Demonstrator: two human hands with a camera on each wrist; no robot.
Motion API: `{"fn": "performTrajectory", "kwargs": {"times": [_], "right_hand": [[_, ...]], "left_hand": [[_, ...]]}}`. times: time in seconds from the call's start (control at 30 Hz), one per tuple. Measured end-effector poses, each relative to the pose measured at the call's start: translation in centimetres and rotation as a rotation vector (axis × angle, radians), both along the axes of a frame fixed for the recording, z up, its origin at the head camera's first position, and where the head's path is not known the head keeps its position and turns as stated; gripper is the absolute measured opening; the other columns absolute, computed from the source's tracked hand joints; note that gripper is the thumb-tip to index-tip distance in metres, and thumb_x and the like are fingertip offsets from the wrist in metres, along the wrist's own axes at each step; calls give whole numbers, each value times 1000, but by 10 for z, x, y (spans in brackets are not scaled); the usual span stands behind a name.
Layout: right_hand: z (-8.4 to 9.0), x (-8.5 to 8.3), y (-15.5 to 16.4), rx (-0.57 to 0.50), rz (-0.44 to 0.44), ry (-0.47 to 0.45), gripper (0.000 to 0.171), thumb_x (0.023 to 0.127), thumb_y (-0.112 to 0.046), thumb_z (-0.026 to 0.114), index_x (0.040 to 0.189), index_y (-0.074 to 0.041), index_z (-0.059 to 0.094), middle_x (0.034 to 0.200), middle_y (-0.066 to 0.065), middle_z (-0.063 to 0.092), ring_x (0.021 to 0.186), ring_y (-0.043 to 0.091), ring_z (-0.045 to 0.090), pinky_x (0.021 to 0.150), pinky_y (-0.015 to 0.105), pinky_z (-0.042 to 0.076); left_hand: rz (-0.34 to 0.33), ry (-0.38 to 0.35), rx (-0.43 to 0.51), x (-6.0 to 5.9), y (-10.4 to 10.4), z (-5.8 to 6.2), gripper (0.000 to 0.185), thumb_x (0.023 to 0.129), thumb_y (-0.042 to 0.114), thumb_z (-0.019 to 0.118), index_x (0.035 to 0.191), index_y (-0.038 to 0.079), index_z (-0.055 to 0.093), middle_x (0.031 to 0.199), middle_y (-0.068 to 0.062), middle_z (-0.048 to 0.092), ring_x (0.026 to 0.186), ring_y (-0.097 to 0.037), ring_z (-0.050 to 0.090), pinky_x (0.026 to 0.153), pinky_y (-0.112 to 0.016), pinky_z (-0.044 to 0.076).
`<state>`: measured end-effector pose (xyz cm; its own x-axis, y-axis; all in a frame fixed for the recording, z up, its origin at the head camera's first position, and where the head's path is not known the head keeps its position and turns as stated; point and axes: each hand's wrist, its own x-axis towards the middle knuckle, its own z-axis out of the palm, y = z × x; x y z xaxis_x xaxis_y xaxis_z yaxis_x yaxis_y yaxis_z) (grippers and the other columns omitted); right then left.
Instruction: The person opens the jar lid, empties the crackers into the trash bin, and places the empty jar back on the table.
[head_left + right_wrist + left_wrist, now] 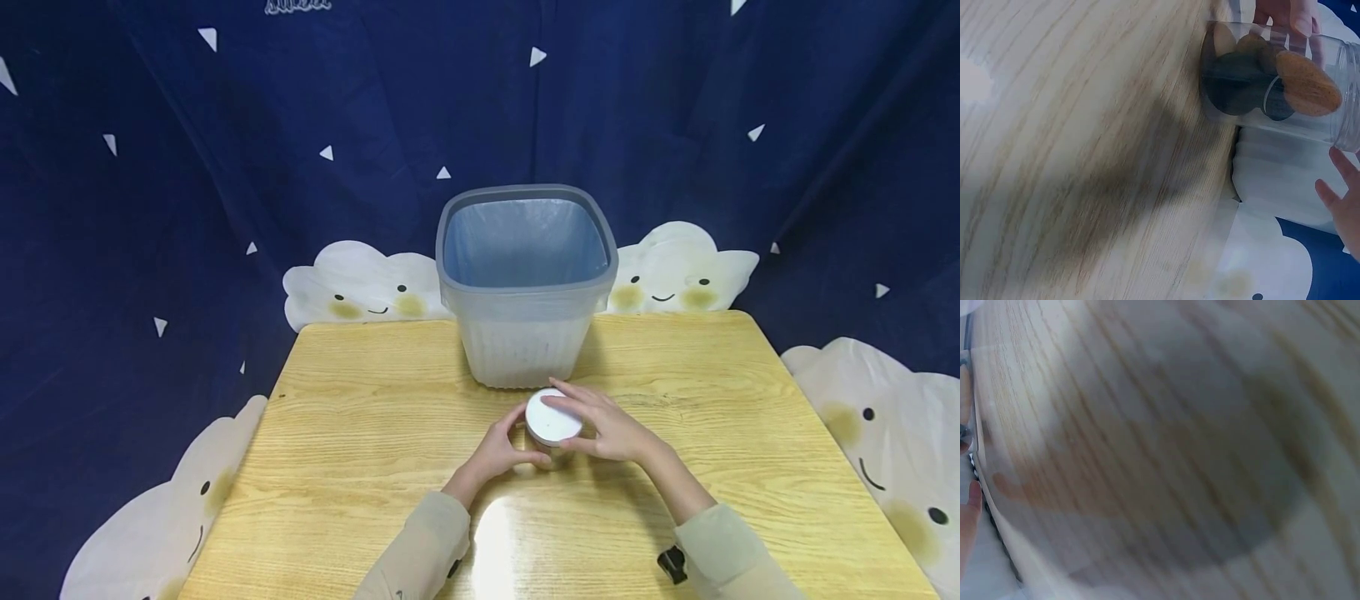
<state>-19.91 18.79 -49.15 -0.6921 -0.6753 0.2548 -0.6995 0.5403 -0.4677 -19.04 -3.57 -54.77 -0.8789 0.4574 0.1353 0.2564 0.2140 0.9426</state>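
A clear plastic jar (1272,81) with a white lid (553,417) stands upright on the table. Dark and brown stone-like pieces show through its wall in the right wrist view. My left hand (498,450) grips the jar's side, thumb toward the front and fingers behind. From the other side my right hand (611,425) holds the lid, with fingers over its top and the thumb at its near edge. Only bits of fingers show at the left border of the left wrist view.
Just behind the jar is a tall translucent bin (525,333) with a grey rim. Both rest on a wooden table (360,400). A dark blue curtain (375,108) with white triangles and cloud faces surrounds the table's back and sides.
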Motion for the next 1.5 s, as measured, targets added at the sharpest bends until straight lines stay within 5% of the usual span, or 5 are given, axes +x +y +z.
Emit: {"fn": "performTrajectory", "kwargs": {"times": [0.27, 0.4, 0.9, 1.33, 1.5], "right_hand": [[-3, 6, -3, 31, -92, 69, 67, 81, -46, 63, 137, -17, 42, 144, 14, 34, 125, 39, 38, 97, 63, 28], [-2, 11, -7, 41, -165, 64, 70, 79, -51, 63, 137, -19, 42, 144, 13, 34, 125, 39, 37, 100, 62, 25], [-6, 23, -19, 34, -355, 100, 75, 74, -57, 65, 134, -17, 45, 139, 13, 39, 124, 36, 38, 102, 60, 23], [-15, 28, -30, -26, -433, 127, 76, 71, -55, 69, 131, -15, 47, 132, 18, 45, 121, 36, 39, 100, 60, 24], [-17, 29, -32, -45, -435, 157, 74, 70, -53, 71, 128, -14, 50, 128, 16, 48, 119, 34, 41, 100, 57, 26]], "left_hand": [[14, -16, -37, -10, 2, -26, 85, 67, 20, 81, 139, 27, 35, 134, 4, 47, 123, -16, 42, 103, -45, 32], [6, -23, -38, -11, 1, -29, 86, 66, 24, 81, 139, 31, 35, 134, 7, 47, 123, -15, 42, 103, -46, 31], [15, -54, -18, -5, 1, -16, 85, 66, 18, 82, 138, 28, 37, 134, 6, 48, 124, -16, 42, 105, -49, 27], [30, -41, -25, -9, 2, -26, 86, 65, 18, 83, 137, 29, 38, 133, 7, 48, 123, -15, 42, 105, -47, 27], [24, 1, -7, -2, 1, -10, 82, 66, 10, 82, 136, 19, 40, 131, -1, 50, 121, -20, 45, 103, -49, 31]]}}
